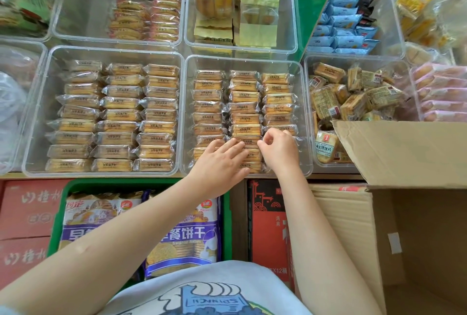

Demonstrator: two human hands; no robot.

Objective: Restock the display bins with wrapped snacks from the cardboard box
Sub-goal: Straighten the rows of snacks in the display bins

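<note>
A person looks down over a shelf of clear plastic display bins. The landmark is the middle clear plastic bin (pixel 188 112), packed with three neat columns of small golden biscuit packs in clear wrappers (pixel 244 96).

Both bare forearms reach into the near end of this bin. The left hand (pixel 222 160) lies flat with fingers straight and spread, palm down, pressing on the packs at the near end of the middle column; it grips nothing. The right hand (pixel 278 148), just right of the left one, has its fingers curled with thumb and fingertips drawn together over the near end of the right column. It seems to pinch a wrapper edge, though the hand covers the exact pack.

Left of the middle bin, a second clear bin (pixel 40 102) holds three full columns of the same packs. Right of the middle bin, a third clear bin (pixel 307 112) holds similar yellow wrapped snacks (pixel 353 92) in a loose jumble. An open brown cardboard box (pixel 404 213) stands to the right of and nearer than the middle bin; one flap rises over the jumbled bin's near corner.

Below the middle bin, a green plastic crate (pixel 56 221) holds large purple and white biscuit bags (pixel 187 239), with red cartons (pixel 25 213) on its left.
</note>
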